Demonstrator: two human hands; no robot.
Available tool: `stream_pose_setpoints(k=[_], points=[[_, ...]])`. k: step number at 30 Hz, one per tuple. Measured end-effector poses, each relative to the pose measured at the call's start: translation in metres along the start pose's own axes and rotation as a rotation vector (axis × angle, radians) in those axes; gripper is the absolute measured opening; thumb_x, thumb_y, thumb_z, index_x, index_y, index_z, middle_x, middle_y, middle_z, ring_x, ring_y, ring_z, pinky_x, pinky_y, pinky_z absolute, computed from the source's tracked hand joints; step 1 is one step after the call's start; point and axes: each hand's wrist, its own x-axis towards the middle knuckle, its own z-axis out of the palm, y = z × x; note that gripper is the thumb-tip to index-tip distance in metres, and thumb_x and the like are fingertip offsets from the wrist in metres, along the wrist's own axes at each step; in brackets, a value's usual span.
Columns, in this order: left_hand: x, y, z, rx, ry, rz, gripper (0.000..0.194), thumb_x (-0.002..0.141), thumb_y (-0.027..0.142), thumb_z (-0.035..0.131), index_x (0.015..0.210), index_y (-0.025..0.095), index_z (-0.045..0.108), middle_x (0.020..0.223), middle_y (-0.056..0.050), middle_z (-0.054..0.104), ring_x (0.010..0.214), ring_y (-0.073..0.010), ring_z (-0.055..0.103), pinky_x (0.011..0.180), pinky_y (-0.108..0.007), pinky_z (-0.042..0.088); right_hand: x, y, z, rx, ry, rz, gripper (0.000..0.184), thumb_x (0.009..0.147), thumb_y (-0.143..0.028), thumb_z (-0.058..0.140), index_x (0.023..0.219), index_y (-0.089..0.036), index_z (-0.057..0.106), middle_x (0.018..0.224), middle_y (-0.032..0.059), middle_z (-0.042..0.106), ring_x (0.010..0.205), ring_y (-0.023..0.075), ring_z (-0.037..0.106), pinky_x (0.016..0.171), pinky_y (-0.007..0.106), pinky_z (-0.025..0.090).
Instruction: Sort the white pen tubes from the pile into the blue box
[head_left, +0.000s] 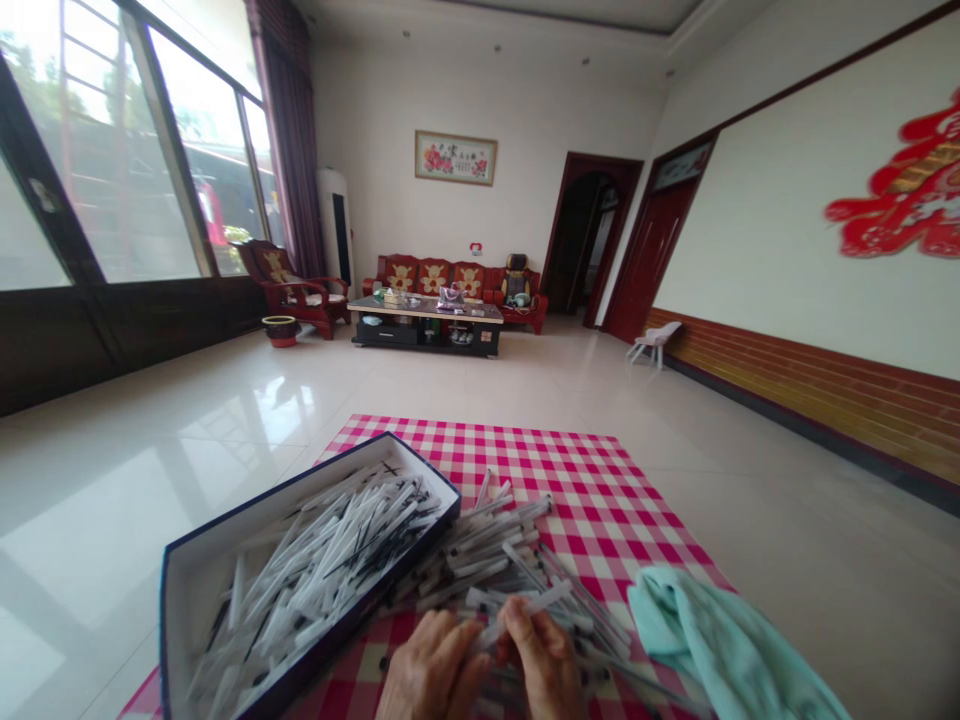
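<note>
My left hand and my right hand are close together at the bottom middle. Their fingers are closed on a translucent white plastic tube, whose free end sticks out past my right fingers. Slight blur hides the part between the hands. Just beyond them lies a loose pile of similar tubes, some with dark ends. To the left, a dark-blue-edged box with a white inside holds many more tubes, mixed with thin black sticks.
A pink-and-white checked tablecloth covers the table. On its right side lies a crumpled mint-green cloth. Farther off across the tiled floor stand a low table, a red wooden sofa and a small chair.
</note>
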Motion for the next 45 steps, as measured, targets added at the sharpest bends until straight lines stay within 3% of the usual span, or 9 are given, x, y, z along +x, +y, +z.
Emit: stream_pose_setpoints(k=[4,12,14,21,23,28,38,40,45], points=[[-0.001,0.000,0.000,0.147,0.017,0.064,0.024,0.090,0.023,0.044,0.075,0.022,0.064,0.065,-0.003,0.059,0.061,-0.0157,0.054,0.060,-0.025,0.044,-0.002,0.003,0.004,0.080,-0.020,0.034,0.041,0.075,-0.057,0.058,0.058,-0.020,0.058,0.047,-0.0032,0.050,0.046,0.0144,0.044,0.050,0.026,0.037],[-0.001,-0.001,0.008,-0.910,-0.372,-1.018,0.047,0.081,0.058,0.043,0.055,0.019,0.047,0.041,0.008,0.031,0.035,-0.0071,0.030,0.036,-0.018,0.023,-0.004,0.003,0.004,0.019,-0.031,-0.055,0.038,0.076,-0.053,0.059,0.057,-0.021,0.060,0.047,-0.0025,0.052,0.048,0.0150,0.048,0.050,0.025,0.039],[0.001,-0.001,0.008,-1.000,-0.419,-1.138,0.048,0.078,0.060,0.046,0.055,0.018,0.048,0.041,0.008,0.033,0.034,-0.0063,0.029,0.036,-0.018,0.022,-0.004,0.001,0.002,0.012,-0.059,-0.033,0.038,0.076,-0.053,0.059,0.058,-0.020,0.061,0.048,-0.0023,0.053,0.049,0.0153,0.048,0.051,0.025,0.039],[0.002,0.001,0.000,0.012,0.031,-0.047,0.018,0.086,0.031,0.053,0.093,0.020,0.066,0.073,-0.004,0.066,0.067,-0.0164,0.060,0.061,-0.023,0.049,0.001,0.005,0.001,0.053,0.017,0.026,0.044,0.075,-0.057,0.058,0.052,-0.020,0.056,0.046,-0.0017,0.052,0.047,0.0152,0.046,0.052,0.027,0.040],[0.001,0.000,0.000,0.166,0.054,0.124,0.018,0.087,0.023,0.051,0.099,0.021,0.064,0.072,-0.005,0.065,0.066,-0.0164,0.060,0.060,-0.023,0.050,0.001,0.009,0.003,0.105,0.033,0.049,0.043,0.074,-0.057,0.060,0.053,-0.019,0.057,0.046,-0.0015,0.053,0.046,0.0150,0.047,0.050,0.026,0.040],[-0.002,0.000,0.000,0.128,0.045,0.083,0.020,0.089,0.024,0.046,0.081,0.020,0.064,0.066,-0.004,0.062,0.061,-0.0162,0.058,0.057,-0.024,0.049,0.000,0.008,0.001,0.089,-0.038,0.044,0.040,0.076,-0.055,0.059,0.058,-0.018,0.061,0.047,-0.0015,0.054,0.047,0.0149,0.047,0.051,0.026,0.039],[-0.001,-0.001,0.007,-1.041,-0.414,-1.011,0.046,0.077,0.059,0.048,0.058,0.018,0.050,0.040,0.009,0.029,0.035,-0.0057,0.023,0.036,-0.018,0.020,0.000,0.011,0.001,0.060,-0.049,-0.052,0.041,0.077,-0.054,0.058,0.056,-0.019,0.059,0.048,-0.0028,0.051,0.049,0.0138,0.047,0.051,0.024,0.038],[-0.001,0.000,0.006,-0.867,-0.371,-0.918,0.048,0.080,0.059,0.045,0.058,0.017,0.052,0.042,0.007,0.036,0.037,-0.0070,0.031,0.038,-0.019,0.025,0.001,0.011,0.000,0.050,-0.042,-0.026,0.040,0.077,-0.054,0.058,0.057,-0.019,0.060,0.048,-0.0028,0.051,0.048,0.0139,0.047,0.051,0.024,0.038],[0.002,0.007,0.000,0.000,-0.086,-0.127,0.022,0.087,0.037,0.051,0.078,0.021,0.062,0.068,-0.002,0.061,0.063,-0.0154,0.057,0.055,-0.022,0.044,0.001,0.007,-0.002,0.050,-0.010,0.038,0.040,0.077,-0.055,0.058,0.058,-0.019,0.059,0.047,-0.0030,0.051,0.047,0.0141,0.045,0.050,0.025,0.038]])
